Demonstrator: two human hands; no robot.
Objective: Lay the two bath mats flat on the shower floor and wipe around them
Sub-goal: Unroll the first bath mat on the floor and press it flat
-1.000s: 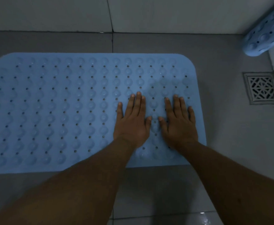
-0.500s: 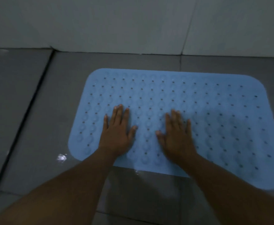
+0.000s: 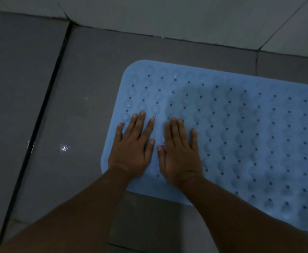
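While both palms press flat with fingers straight, the left hand (image 3: 132, 149) and right hand (image 3: 180, 152) rest side by side on the near-left corner of a light blue, rounded-rectangle rubber bath mat (image 3: 240, 128) dotted with holes and suction bumps. That mat lies flat on dark grey floor tiles (image 3: 87, 110), its far edge near pale wall tiles (image 3: 186, 17). A small wet glint (image 3: 64, 148) shows left of the mat.

Floor: we see grey tiles (image 3: 87, 73) with dark grout lines.
On it: our blue bath mat (image 3: 240, 125), lying flat.
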